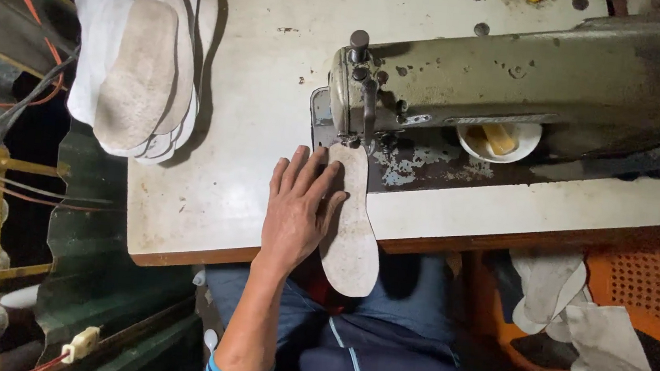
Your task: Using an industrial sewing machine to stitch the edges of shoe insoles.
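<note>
The left hand point(296, 210) lies flat and open, fingers spread, with its fingertips on a shoe insole point(350, 223). It grips nothing; it just presses down. The right hand is not in the picture.

The insole is a long, flat piece shaped like a foot. It is pale grey-white and looks dusty and a bit rough. Its narrow top end points to 12 o'clock and sits under the needle part of the sewing machine point(515, 74). Its round wide end points to 6 o'clock and hangs off the front edge of the table point(211, 175), over the person's dark blue clothes.

The sewing machine is old, green-grey, with chipped paint. It stretches from the needle out to 3 o'clock.

At about 10 o'clock from the hand, well apart from it, a stack of insoles point(142, 62) lies on the table corner. They are white, and the top one is dusty brown.

A small white cup point(501, 141) sits under the machine arm, at 2 o'clock from the hand.
</note>
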